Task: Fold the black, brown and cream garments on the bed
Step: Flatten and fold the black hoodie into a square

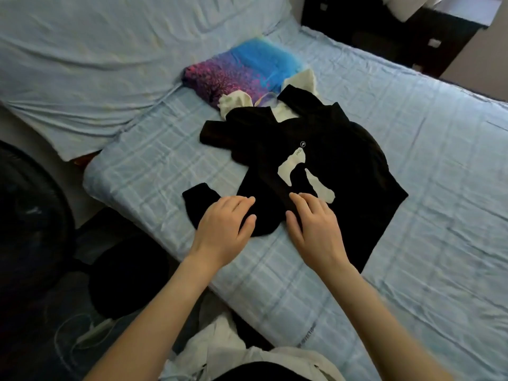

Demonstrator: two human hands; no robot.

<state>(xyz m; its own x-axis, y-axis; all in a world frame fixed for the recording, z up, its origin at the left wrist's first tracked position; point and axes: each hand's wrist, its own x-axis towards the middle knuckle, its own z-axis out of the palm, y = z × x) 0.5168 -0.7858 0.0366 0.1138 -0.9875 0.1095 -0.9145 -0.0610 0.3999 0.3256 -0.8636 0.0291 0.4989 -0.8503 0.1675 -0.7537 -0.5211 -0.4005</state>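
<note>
A black garment (341, 171) with a cream print lies spread on the light blue bed (412, 243), one sleeve reaching toward the bed's near left edge. My left hand (224, 228) rests flat on that sleeve, fingers apart. My right hand (313, 224) presses flat on the garment's lower body beside the print, fingers spread. A cream garment (236, 101) pokes out from under the black one's far side, partly hidden. No brown garment is visible.
A folded pink-to-blue cloth (242, 68) lies behind the garments near a pale blue pillow (96, 59). A dark cabinet (384, 31) stands at the far right. Dark objects (35, 215) crowd the floor left of the bed.
</note>
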